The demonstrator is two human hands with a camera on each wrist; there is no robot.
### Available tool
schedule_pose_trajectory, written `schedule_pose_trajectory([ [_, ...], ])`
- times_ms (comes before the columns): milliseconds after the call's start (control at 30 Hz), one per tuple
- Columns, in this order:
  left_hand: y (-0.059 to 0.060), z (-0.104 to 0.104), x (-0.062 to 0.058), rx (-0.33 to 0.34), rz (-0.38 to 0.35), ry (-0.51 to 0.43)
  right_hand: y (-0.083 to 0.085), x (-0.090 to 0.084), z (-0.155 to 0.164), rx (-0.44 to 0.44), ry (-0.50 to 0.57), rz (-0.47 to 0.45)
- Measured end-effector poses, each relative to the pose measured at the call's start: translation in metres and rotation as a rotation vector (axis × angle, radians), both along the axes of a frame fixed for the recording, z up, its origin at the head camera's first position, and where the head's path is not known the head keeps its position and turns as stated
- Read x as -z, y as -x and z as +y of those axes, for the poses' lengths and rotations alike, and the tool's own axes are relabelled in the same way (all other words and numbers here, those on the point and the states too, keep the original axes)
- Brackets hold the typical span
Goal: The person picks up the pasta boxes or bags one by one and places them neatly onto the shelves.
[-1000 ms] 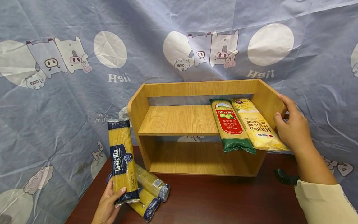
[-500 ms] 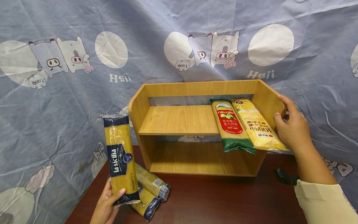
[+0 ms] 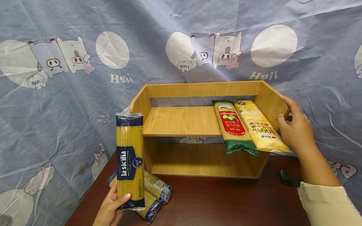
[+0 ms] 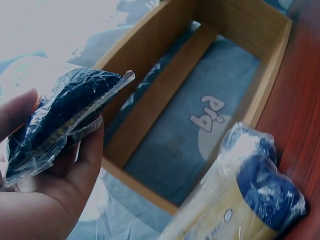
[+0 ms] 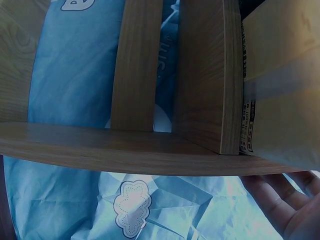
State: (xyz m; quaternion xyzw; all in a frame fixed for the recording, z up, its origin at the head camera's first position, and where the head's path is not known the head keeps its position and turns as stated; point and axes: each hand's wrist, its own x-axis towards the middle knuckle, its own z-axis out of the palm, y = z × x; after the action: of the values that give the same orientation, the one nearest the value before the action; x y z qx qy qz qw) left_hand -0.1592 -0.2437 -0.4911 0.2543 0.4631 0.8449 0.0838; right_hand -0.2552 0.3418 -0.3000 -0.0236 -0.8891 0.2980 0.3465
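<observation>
My left hand (image 3: 108,205) grips the lower end of a la sicilia spaghetti pack (image 3: 130,163), upright in front of the shelf's left side. The left wrist view shows the pack's dark blue end (image 4: 65,115) between thumb and fingers. My right hand (image 3: 298,130) holds the right side panel of the two-tier wooden shelf (image 3: 181,121), thumb at the inner side and fingers outside. On the upper tier, toward the right, lie a green-and-red Olivolia pasta pack (image 3: 233,125) and a yellow pasta pack (image 3: 257,125) side by side, their ends over the front edge.
Two more blue-ended spaghetti packs, one partly covered (image 3: 148,208) and one beside it (image 3: 159,186), lie on the dark red table (image 3: 215,201) by the shelf's left front. A black object (image 3: 288,179) lies right of the shelf. Printed cloth (image 3: 158,18) hangs behind.
The spaghetti pack in my left hand rose slightly and swung left, then moved right and turned more upright, now overlapping the shelf's left side. My right hand stays on the shelf.
</observation>
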Motion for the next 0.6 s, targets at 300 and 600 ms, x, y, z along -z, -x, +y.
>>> schedule_pose_trajectory([
  [300,0.002,0.007,-0.006,0.067,-0.014,0.02,-0.001,0.0,0.0,0.005,-0.003,-0.005],
  [600,0.006,0.017,-0.015,-0.05,-0.114,0.181,0.0,0.001,-0.001,0.001,-0.009,-0.009],
])
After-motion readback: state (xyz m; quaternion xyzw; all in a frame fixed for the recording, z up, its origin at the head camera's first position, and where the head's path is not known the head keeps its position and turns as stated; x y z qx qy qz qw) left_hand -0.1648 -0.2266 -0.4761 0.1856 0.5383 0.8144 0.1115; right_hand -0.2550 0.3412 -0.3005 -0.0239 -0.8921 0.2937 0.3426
